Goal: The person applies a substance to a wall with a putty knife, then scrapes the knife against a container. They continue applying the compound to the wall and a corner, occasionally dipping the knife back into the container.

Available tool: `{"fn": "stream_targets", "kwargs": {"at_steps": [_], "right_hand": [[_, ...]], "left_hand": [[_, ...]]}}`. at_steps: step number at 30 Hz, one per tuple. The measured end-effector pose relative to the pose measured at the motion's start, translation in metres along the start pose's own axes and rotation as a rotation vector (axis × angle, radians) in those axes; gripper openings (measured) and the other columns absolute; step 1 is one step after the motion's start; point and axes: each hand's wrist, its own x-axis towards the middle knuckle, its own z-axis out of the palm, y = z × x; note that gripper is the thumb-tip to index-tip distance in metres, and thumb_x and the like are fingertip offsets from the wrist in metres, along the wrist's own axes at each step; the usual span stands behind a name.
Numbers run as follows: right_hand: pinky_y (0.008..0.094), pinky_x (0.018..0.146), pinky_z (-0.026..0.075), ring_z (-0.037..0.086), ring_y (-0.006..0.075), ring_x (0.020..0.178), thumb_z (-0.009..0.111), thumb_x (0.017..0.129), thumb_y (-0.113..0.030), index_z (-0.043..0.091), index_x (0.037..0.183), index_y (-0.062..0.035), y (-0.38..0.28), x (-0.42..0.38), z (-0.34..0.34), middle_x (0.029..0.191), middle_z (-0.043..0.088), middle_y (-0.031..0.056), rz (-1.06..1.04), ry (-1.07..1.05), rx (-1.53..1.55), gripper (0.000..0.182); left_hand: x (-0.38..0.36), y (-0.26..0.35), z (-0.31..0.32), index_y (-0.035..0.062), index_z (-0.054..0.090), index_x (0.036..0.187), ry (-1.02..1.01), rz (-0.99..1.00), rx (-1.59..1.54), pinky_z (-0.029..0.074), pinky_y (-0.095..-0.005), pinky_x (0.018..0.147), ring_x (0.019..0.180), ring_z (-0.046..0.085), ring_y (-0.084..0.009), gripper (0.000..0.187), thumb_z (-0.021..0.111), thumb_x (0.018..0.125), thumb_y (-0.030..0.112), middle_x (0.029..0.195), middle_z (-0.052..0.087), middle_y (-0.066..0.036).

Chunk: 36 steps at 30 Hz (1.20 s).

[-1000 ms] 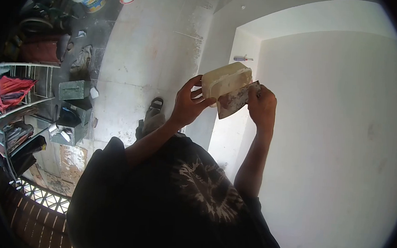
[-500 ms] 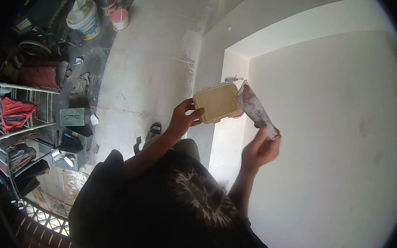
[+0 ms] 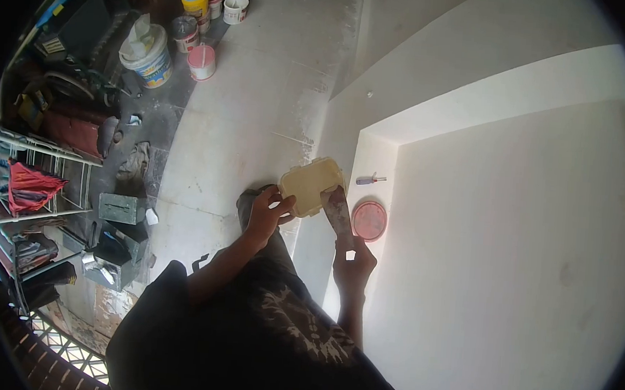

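Note:
My left hand [image 3: 266,215] grips the near left edge of a shallow cream plastic tub [image 3: 307,183], thumb on top and fingers beneath. The tub has rounded corners and small clip tabs along its rim. In my right hand [image 3: 354,267] is a putty knife [image 3: 337,213] with a wide blade smeared with pale residue; its handle end is hidden in my fingers. The blade's far end overlaps the right inner part of the tub. Just right of the blade, a round red lid [image 3: 369,221] rests on the white ledge.
A screwdriver [image 3: 371,179] lies on the ledge [image 3: 377,152] beside the recessed white wall [image 3: 496,258]. Paint buckets [image 3: 148,57] and a pink-lidded pail [image 3: 201,64] stand at upper left. A metal rack [image 3: 38,183] with cloths and a green metal box [image 3: 121,209] are on the left.
The putty knife has moved down and left, its blade now over the tub instead of beside it. The tub has shifted slightly down, and the red lid has come into fuller view.

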Motion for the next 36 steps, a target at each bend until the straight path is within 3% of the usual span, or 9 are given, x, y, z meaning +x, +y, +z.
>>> {"fn": "stream_targets", "kwargs": {"at_steps": [7,10,13,15,16,23,30,34,36], "right_hand": [[0.0369,0.062,0.052,0.066,0.0306,0.069,0.067,0.085,-0.008,0.068,0.091,-0.0015,-0.009,0.126,0.034,0.08,0.068,0.0142,-0.151,-0.118,0.079,0.009],[0.0359,0.061,0.053,0.067,0.0284,0.069,0.069,0.083,-0.005,0.069,0.094,-0.0028,-0.028,0.167,0.026,0.083,0.07,0.0128,-0.231,0.0,0.109,0.011],[0.0356,0.061,0.053,0.068,0.028,0.07,0.069,0.082,-0.004,0.068,0.096,-0.0029,-0.028,0.182,0.032,0.085,0.07,0.0125,-0.154,0.134,0.215,0.014],[0.0358,0.059,0.052,0.067,0.0289,0.067,0.068,0.084,-0.007,0.067,0.099,-0.0029,-0.023,0.193,0.039,0.081,0.069,0.0123,-0.16,0.054,0.071,0.016],[0.036,0.058,0.052,0.066,0.0292,0.066,0.067,0.084,-0.008,0.067,0.099,-0.0029,-0.017,0.195,0.042,0.08,0.068,0.0122,-0.163,-0.03,-0.06,0.016],[0.0374,0.057,0.052,0.065,0.0301,0.064,0.067,0.084,-0.007,0.064,0.102,-0.0026,-0.029,0.207,0.057,0.081,0.067,0.0136,-0.09,0.302,0.068,0.018],[0.0388,0.056,0.051,0.063,0.0273,0.068,0.058,0.089,-0.013,0.065,0.105,-0.0093,-0.046,0.22,0.091,0.08,0.063,0.0088,0.189,0.131,-0.212,0.018],[0.0384,0.056,0.052,0.063,0.0275,0.067,0.059,0.09,-0.013,0.065,0.109,-0.0093,-0.077,0.248,0.12,0.082,0.064,0.0089,0.193,0.412,-0.182,0.021],[0.0387,0.051,0.053,0.064,0.0301,0.063,0.065,0.088,-0.017,0.064,0.114,-0.013,-0.085,0.261,0.142,0.082,0.066,0.0089,0.268,0.232,-0.2,0.027]], "left_hand": [[0.079,0.045,-0.016,0.0006,0.051,0.125,-0.018,-0.048,0.086,0.057,-0.0323,0.08,0.096,0.062,-0.0177,0.042,0.065,0.089,0.02,0.105,0.059,-0.007],[0.109,0.079,-0.007,0.0002,0.05,0.126,-0.037,-0.046,0.133,0.056,-0.0317,0.08,0.097,0.063,-0.0183,0.041,0.063,0.091,0.019,0.106,0.06,-0.008],[0.145,0.108,0.003,0.0001,0.047,0.129,-0.11,-0.023,0.157,0.055,-0.0357,0.084,0.102,0.063,-0.0218,0.044,0.061,0.093,0.021,0.112,0.06,-0.01],[0.165,0.126,0.015,0.0006,0.044,0.131,-0.165,-0.022,0.17,0.053,-0.0417,0.09,0.108,0.063,-0.0258,0.047,0.06,0.093,0.023,0.117,0.06,-0.011],[0.173,0.132,0.022,0.0006,0.044,0.131,-0.209,-0.024,0.184,0.053,-0.0417,0.09,0.108,0.063,-0.0258,0.047,0.06,0.093,0.023,0.117,0.06,-0.011],[0.225,0.137,0.049,0.0022,0.045,0.131,-0.299,-0.104,0.164,0.055,-0.0394,0.086,0.101,0.065,-0.0232,0.046,0.061,0.092,0.021,0.114,0.061,-0.01],[0.272,0.158,0.045,0.002,0.044,0.132,-0.394,-0.277,0.241,0.054,-0.0385,0.086,0.102,0.064,-0.0242,0.047,0.06,0.093,0.022,0.114,0.061,-0.01],[0.315,0.195,0.038,0.0025,0.049,0.129,-0.503,-0.372,0.312,0.053,-0.038,0.085,0.1,0.063,-0.0218,0.042,0.059,0.092,0.02,0.111,0.06,-0.01],[0.335,0.228,0.037,0.0017,0.049,0.127,-0.546,-0.361,0.395,0.054,-0.0379,0.084,0.098,0.063,-0.0223,0.04,0.059,0.092,0.017,0.109,0.059,-0.01]]}}
